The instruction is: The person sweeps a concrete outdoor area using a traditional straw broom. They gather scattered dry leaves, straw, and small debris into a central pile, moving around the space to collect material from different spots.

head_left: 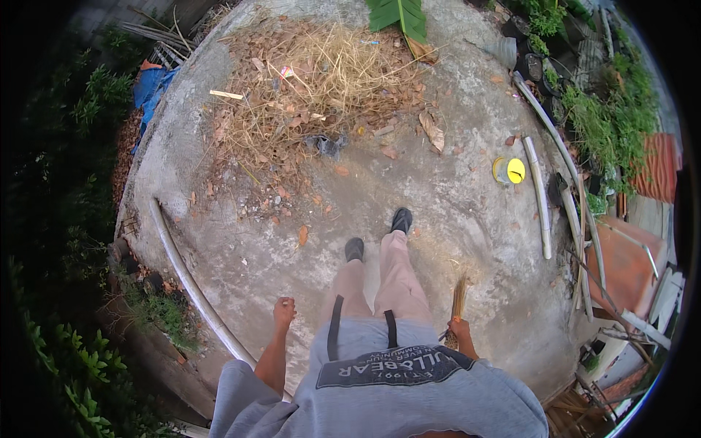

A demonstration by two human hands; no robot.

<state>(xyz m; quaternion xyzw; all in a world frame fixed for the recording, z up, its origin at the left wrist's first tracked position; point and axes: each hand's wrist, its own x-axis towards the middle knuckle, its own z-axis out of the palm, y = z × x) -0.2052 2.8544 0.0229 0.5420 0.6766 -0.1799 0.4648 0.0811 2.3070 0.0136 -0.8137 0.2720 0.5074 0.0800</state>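
In my right hand [459, 327] is a stick broom [459, 296], its thin tan bristles pointing forward and down beside my right leg. The fingers wrap round the broom where its bristles are gathered. My left hand [285, 309] hangs beside my left leg, fingers loosely curled in, with nothing visible in it. Ahead of my feet lies a wide heap of dry leaves and straw [321, 80], with bits of litter mixed in. A crumpled dark plastic piece [326, 144] sits at the heap's near edge.
The concrete ground [438, 197] carries scattered leaves. At right are a yellow-topped can [509, 170], a pale pole [538, 197] and a longer bent pole [548, 120]. A whitish pipe [186, 274] runs along the left. A green banana leaf [401, 18] lies beyond the heap.
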